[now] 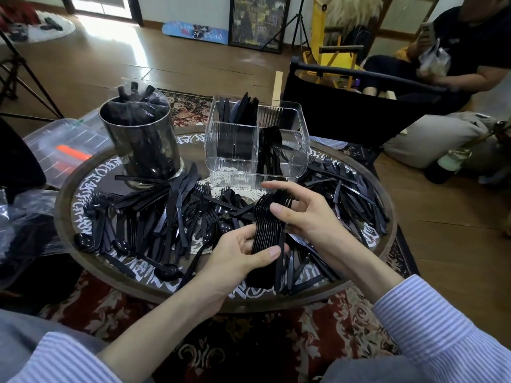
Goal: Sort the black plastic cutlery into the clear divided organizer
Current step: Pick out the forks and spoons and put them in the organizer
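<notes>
My left hand (243, 252) grips the handle end of a nested stack of black forks (269, 225), thumb over the top. My right hand (301, 214) touches the upper part of the same stack with thumb and fingers spread around the tines. The clear divided organizer (235, 161) stands behind on the round table (384, 244). Its back left compartment holds knives (240, 110) and its right compartment holds spoons (272, 145). Loose black cutlery (154, 217) covers the tabletop.
A dark metal canister (141, 139) stuffed with bagged cutlery stands at the table's back left. A clear lidded bin (63, 145) sits left of the table. A black chair (345, 106) and a seated person (456, 59) are at the back right.
</notes>
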